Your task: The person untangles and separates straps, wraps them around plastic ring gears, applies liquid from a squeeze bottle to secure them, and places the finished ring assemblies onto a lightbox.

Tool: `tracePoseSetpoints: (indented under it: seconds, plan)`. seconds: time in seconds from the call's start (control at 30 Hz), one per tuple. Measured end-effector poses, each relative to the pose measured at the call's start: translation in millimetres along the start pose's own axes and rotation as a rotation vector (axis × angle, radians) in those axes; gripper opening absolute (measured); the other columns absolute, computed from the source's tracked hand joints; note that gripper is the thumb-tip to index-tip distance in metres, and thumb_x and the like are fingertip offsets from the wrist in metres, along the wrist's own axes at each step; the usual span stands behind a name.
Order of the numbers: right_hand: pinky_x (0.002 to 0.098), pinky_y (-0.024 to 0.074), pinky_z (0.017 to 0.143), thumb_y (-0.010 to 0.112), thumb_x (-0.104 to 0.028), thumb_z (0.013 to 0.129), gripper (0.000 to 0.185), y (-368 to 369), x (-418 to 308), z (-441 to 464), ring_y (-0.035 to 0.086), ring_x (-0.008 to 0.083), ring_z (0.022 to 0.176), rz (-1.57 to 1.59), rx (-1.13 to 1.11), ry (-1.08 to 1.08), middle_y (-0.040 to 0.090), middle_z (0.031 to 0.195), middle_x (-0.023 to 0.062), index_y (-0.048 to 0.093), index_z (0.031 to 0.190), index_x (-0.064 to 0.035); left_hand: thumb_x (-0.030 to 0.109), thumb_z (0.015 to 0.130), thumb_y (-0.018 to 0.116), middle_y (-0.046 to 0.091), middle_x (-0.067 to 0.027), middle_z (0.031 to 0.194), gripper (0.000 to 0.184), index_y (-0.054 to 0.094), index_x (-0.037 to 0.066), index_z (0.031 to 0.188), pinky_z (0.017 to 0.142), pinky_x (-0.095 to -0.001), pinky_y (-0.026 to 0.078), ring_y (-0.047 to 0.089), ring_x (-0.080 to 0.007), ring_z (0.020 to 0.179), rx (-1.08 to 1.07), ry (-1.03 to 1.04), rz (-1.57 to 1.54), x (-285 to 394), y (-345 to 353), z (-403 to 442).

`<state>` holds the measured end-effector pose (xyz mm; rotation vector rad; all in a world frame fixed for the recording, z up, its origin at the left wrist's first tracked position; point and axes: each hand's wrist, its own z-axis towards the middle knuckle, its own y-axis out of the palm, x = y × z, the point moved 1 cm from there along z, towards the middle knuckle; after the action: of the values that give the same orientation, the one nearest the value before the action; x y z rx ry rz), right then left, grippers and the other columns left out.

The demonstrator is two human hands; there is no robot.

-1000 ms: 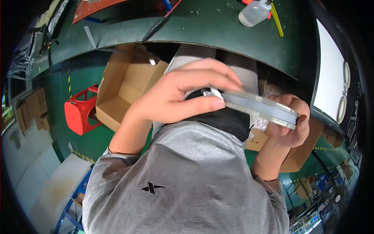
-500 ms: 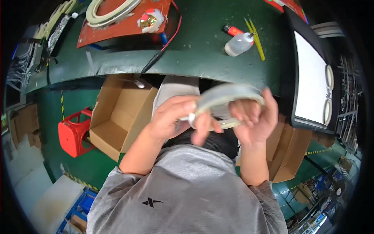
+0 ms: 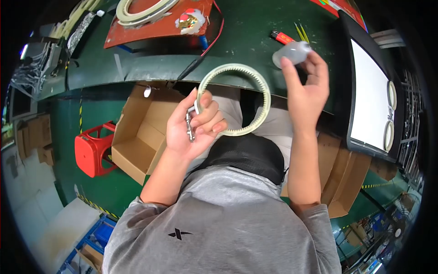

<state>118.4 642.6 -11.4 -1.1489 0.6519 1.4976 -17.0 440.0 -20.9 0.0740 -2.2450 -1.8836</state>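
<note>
My left hand (image 3: 189, 128) grips a pale cream ring (image 3: 267, 98) by its left side, holding it up over my lap at the bench edge. Small teeth line the ring's inner edge. A short metallic piece (image 3: 189, 127) with a white end hangs by my left palm; what it is I cannot make out. My right hand (image 3: 308, 93) reaches over the green bench and has thumb and fingers around a translucent white squeeze bottle (image 3: 293, 51), which is tilted. The fingers partly cover its tip end.
Near the bottle lie a red and black tube-like item (image 3: 284, 38) and yellow tweezers (image 3: 301, 33). A red board (image 3: 123, 36) carries more pale rings. On the right stands a black-framed white panel (image 3: 365, 98). Below are cardboard boxes (image 3: 137, 148) and a red stool (image 3: 86, 153).
My right hand has let go of the ring and moved up and forward to the bottle. The ring, now in my left hand alone, has turned to face the camera.
</note>
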Motion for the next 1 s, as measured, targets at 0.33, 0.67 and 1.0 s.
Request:
tracePoseSetpoints:
  seconds: [0.33,0.67,1.0]
  plan:
    - [0.0256,0.0560,0.079,0.076,-0.012,0.096,0.044,-63.9,-35.0,-33.1,0.070,0.0148,0.093,0.439,-0.124,0.397,0.071,0.114,0.0122,0.061,0.134,0.0035,0.032,0.115,0.036,0.033,0.0079,0.060,0.035,0.052,0.013,0.090,0.065,-0.0279,0.038,0.032,-0.0076,0.053,0.148,0.012,0.073,-18.1,-1.0,18.6]
    - [0.0260,0.0588,0.080,0.080,-0.020,0.095,0.043,-71.1,-24.9,-52.1,0.072,0.0158,0.085,0.290,-0.069,0.289,0.074,0.108,0.0143,0.065,0.127,0.0047,0.035,0.114,0.037,0.033,0.0090,0.060,0.035,0.052,0.015,0.090,0.069,-0.0280,0.038,0.031,-0.0071,0.054,0.148,0.006,0.105,-18.9,-10.3,20.6]
    - [0.0344,0.0654,0.077,0.077,-0.021,0.098,0.039,-55.3,-29.5,-53.0,0.075,0.0230,0.089,0.193,-0.033,0.160,0.075,0.110,0.0197,0.065,0.122,0.0080,0.030,0.114,0.036,0.036,0.0084,0.060,0.033,0.053,0.013,0.093,0.067,-0.0282,0.038,0.033,-0.0076,0.053,0.111,0.019,0.085,-17.6,-11.6,20.3]
